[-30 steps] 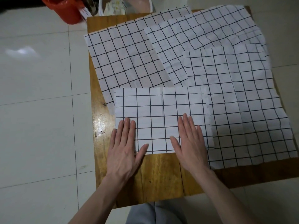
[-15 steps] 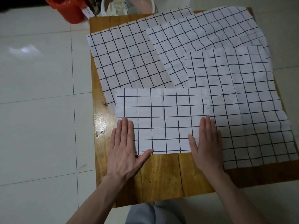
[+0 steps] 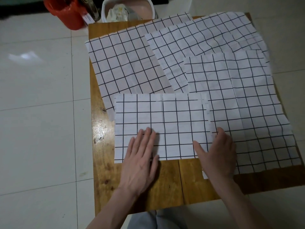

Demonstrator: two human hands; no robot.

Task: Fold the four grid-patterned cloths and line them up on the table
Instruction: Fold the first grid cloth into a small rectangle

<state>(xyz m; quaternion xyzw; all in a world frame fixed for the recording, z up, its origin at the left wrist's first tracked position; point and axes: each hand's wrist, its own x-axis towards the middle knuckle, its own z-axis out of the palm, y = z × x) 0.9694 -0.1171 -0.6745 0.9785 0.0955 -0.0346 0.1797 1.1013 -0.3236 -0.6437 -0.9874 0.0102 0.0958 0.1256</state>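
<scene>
Fingers: left hand (image 3: 140,156) lies flat with straight fingers on the folded cloth (image 3: 162,126), while the right hand (image 3: 217,154) curls over its right edge, looks like a pinch. Going big to small: wooden table (image 3: 102,138), three unfolded cloths (image 3: 128,61) filling the upper right, folded one lower centre. Thin, floppy stuff that probably creases easily, so I'd grab it by the corners.

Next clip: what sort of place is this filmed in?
Probably a room in a home, not a workshop: a small wooden table on a pale tiled floor, with a red bucket and a white basin on the floor behind it.
</scene>
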